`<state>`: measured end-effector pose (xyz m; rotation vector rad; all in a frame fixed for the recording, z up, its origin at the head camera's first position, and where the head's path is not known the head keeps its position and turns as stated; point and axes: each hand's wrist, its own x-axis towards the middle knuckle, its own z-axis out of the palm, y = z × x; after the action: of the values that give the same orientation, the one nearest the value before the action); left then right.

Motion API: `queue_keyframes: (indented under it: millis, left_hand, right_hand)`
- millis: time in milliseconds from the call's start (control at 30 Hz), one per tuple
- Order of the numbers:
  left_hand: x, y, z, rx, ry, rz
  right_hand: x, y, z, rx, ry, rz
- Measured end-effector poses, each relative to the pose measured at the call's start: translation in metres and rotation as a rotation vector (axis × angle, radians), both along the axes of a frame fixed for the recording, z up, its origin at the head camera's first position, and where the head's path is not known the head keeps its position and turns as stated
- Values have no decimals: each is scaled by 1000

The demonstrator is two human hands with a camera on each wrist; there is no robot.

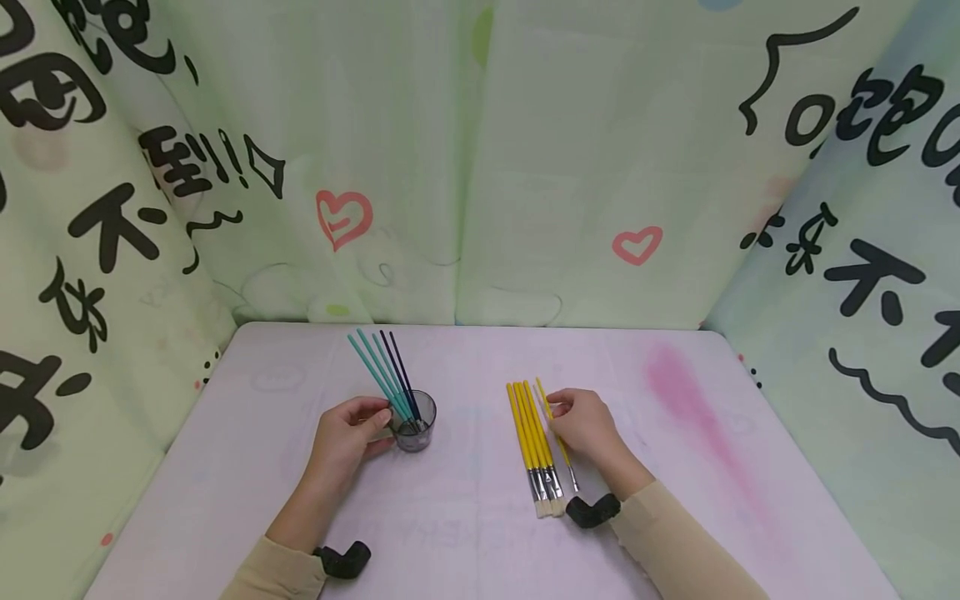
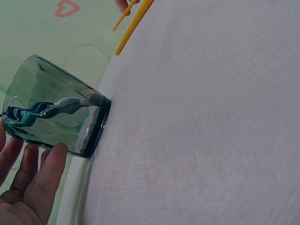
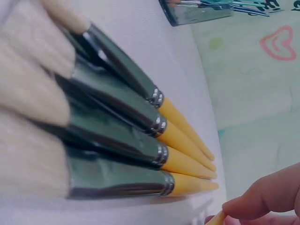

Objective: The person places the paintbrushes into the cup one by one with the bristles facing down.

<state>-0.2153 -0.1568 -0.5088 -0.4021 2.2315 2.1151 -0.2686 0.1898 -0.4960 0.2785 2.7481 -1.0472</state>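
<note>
A small clear glass cup (image 1: 429, 408) stands upright on the table, with three teal-handled brushes (image 1: 372, 367) and two dark-blue ones (image 1: 399, 367) leaning in it. On its left side my left hand (image 1: 347, 429) holds the cup near the rim; in the left wrist view the fingertips (image 2: 58, 152) meet the glass. Several flat, pale-bristled paintbrushes with yellow handles (image 1: 528, 429) lie side by side to the right. Just right of that row, my right hand (image 1: 588, 427) pinches a thin yellow-handled paintbrush (image 1: 567, 463) by its handle. Only its handle end shows in the right wrist view.
The table (image 1: 465, 550) has a pale cloth with a pink smear (image 1: 697, 408) at the right. Printed light-green curtains (image 1: 525, 167) hang behind the table and along both sides. Black straps with blocks (image 1: 345, 561) sit at both wrists.
</note>
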Motion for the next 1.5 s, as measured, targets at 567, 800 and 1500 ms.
queue_keyframes:
  millis: [567, 800, 1500]
  left_hand:
    - [-1, -1, -1, 14, 2, -5]
    - [-1, -1, 0, 36, 6, -12]
    - [0, -1, 1, 25, -10, -8]
  right_hand:
    - [0, -26, 33, -400, 209, -29]
    - [3, -52, 46, -586, 309, 44]
    - [-7, -141, 66, -968, 567, 177]
